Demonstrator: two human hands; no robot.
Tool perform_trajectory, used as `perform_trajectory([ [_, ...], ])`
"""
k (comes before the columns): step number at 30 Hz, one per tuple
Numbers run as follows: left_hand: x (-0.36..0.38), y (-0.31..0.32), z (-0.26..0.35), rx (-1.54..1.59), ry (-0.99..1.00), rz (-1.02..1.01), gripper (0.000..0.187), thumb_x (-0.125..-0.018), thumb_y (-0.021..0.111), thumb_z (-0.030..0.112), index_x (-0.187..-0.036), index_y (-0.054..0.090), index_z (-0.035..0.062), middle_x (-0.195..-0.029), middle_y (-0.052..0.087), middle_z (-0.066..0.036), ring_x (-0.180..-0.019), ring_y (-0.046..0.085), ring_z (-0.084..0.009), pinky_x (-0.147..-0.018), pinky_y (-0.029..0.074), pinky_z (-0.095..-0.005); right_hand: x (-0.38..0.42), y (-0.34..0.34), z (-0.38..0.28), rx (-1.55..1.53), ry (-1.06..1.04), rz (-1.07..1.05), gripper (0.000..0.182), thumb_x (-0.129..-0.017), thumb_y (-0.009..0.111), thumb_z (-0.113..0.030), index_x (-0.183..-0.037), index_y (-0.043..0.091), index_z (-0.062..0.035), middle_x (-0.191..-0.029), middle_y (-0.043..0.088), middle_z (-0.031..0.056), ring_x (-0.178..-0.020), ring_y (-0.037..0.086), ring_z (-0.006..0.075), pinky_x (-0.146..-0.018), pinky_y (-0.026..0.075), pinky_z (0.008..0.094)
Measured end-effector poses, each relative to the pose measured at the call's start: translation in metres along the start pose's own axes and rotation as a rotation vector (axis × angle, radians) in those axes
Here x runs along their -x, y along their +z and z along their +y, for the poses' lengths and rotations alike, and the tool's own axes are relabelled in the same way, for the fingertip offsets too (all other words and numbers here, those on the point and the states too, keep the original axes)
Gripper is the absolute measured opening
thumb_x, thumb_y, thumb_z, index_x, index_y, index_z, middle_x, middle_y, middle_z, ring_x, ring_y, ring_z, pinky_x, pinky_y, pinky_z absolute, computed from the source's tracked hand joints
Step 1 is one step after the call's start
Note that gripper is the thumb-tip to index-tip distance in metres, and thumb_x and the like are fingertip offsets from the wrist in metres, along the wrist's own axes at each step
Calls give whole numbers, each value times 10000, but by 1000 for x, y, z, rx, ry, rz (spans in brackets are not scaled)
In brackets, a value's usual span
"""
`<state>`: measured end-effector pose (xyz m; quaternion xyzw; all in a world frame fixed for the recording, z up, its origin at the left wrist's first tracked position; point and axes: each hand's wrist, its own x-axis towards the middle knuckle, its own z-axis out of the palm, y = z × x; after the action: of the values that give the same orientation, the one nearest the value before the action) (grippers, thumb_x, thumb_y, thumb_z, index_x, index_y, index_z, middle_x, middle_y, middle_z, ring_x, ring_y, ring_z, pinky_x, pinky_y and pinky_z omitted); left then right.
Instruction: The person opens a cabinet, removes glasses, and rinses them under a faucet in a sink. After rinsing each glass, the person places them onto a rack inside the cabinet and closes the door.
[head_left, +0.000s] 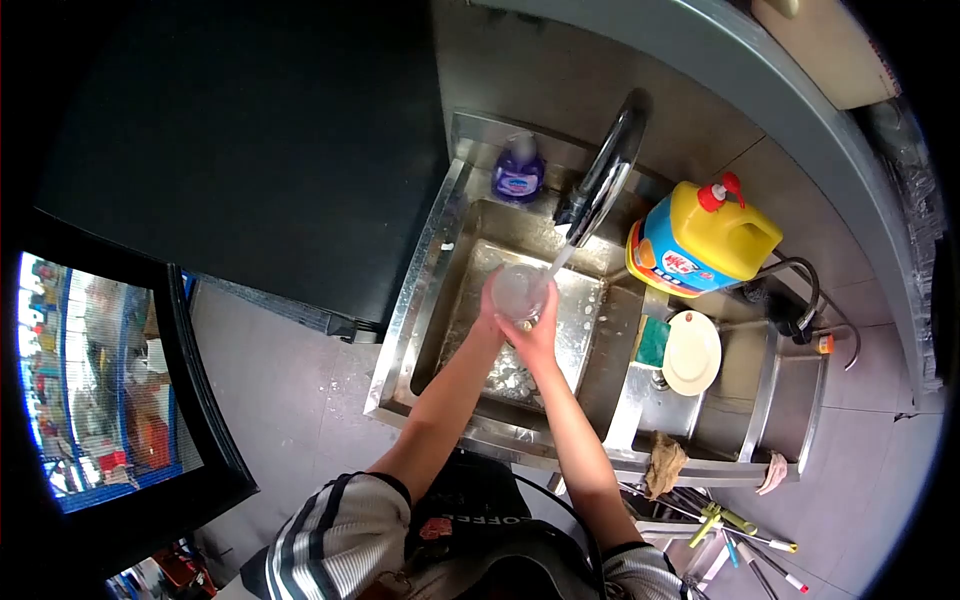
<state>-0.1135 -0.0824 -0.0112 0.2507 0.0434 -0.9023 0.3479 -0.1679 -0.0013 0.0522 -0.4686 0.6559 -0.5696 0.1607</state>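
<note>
Over the left basin of the steel sink (430,290), a round translucent cup (517,291) is held between my two hands. My left hand (491,302) is closed around its left side. My right hand (537,328) grips the right and near side, its fingers partly hidden. Water runs from the chrome faucet (612,165) in a thin stream that meets the cup's right edge. Whether the cup holds anything besides water cannot be made out.
A purple soap bottle (518,172) stands behind the basin; a large yellow detergent jug (705,240) is right of the faucet. A white plate (692,353) and green scouring pad (653,342) lie at the right. A brown rag (665,465) hangs over the front edge.
</note>
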Motion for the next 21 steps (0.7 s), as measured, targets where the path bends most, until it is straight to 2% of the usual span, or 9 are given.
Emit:
perform_trajectory([
  [3, -87, -82, 6, -687, 450, -163, 345, -836, 453, 333, -925, 575, 24, -864, 604, -96, -775, 599, -230, -658, 502, -347, -12, -22, -20, 205, -64, -45, 471, -712, 651, -75, -1137, 462, -3, -1119, 507, 185, -1035, 495, 333, -885, 395, 385],
  [6, -50, -30, 17, -27, 56, -103, 198, -824, 441, 220, -785, 555, 63, -760, 589, -65, -644, 576, -220, -581, 492, -322, -45, -2, 5, 268, 292, -358, 241, -802, 525, -201, -925, 590, -3, -910, 605, 190, -825, 586, 345, -714, 471, 392],
  [8, -77, -62, 13, 140, 43, -622, 206, -823, 429, 232, -770, 541, 68, -764, 587, -76, -651, 572, -230, -597, 491, -338, -61, 29, 58, 366, 579, -445, 299, -806, 497, -275, -891, 609, -11, -923, 610, 209, -838, 589, 356, -705, 471, 404],
  [10, -47, -12, 2, 86, 48, 89, 243, -818, 437, 282, -794, 544, 65, -787, 590, -104, -697, 572, -245, -651, 486, -378, -69, 52, 111, 381, 596, -624, 321, -806, 484, -287, -915, 603, -10, -949, 608, 220, -882, 589, 362, -732, 469, 409],
  [12, -49, -13, 1, -7, 124, 182, 273, -817, 450, 314, -807, 571, 69, -836, 613, -101, -761, 581, -248, -717, 490, -375, -73, 58, 97, 424, 754, -575, 293, -799, 480, -239, -938, 591, -7, -1005, 596, 228, -966, 574, 352, -788, 465, 407],
  [15, -64, -30, 5, -128, 127, 277, 260, -815, 491, 315, -830, 574, 70, -862, 612, -87, -807, 580, -235, -749, 492, -381, -91, 21, 23, 966, 58, -1160, 257, -799, 470, -179, -937, 584, 5, -1040, 586, 220, -1008, 560, 327, -812, 462, 389],
  [17, -63, -24, 8, -233, 166, 514, 243, -811, 515, 304, -842, 569, 68, -866, 604, -81, -827, 575, -233, -764, 487, -379, -93, 16, 22, 789, 21, -1096, 238, -809, 435, -114, -971, 577, -12, -1056, 587, 196, -990, 571, 314, -806, 469, 383],
  [18, -70, -27, 3, -254, 220, 540, 490, -725, 543, 392, -993, 569, -17, -1010, 586, -171, -866, 576, -232, -804, 459, -355, -92, 18, 30, 787, 53, -1073, 248, -814, 425, -106, -991, 573, -17, -1065, 585, 192, -990, 571, 313, -810, 467, 382],
  [21, -128, -106, 15, -122, 222, 51, 228, -810, 516, 294, -845, 566, 75, -889, 596, -83, -869, 562, -238, -796, 472, -367, -94, 25, 24, 838, 147, -966, 288, -824, 406, -99, -1055, 570, -49, -1073, 587, 170, -974, 574, 311, -807, 467, 374],
])
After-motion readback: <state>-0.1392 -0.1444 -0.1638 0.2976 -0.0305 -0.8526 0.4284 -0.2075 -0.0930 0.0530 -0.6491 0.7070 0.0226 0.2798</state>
